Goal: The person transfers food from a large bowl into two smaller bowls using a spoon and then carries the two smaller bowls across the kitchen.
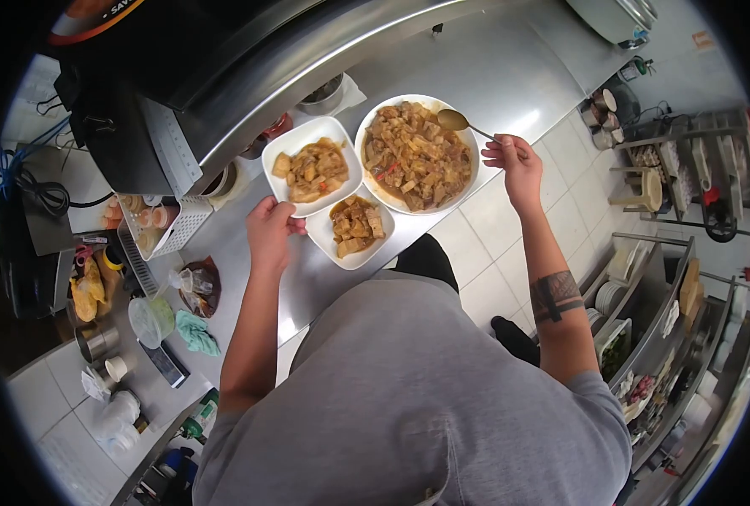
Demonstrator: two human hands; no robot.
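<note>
With my right hand (517,164) I grip the handle of a metal spoon (453,120); its bowl is over the upper right of a large round white bowl (475,169). That bowl is full of a brown stew (417,160) of cubed pieces in sauce. My left hand (272,236) pinches the lower corner of a square white bowl (307,129), which holds a smaller portion of the same-looking stew. A second small white bowl (326,245), also with stew pieces, stands just below it, close against the large bowl.
All three bowls are near the front edge of the steel counter (501,63). To the left stand a white plastic basket (169,232), a clear tub (151,319), a green cloth (196,331) and a phone (165,364). Shelves with dishes (636,291) line the right side, beyond the tiled floor (476,244).
</note>
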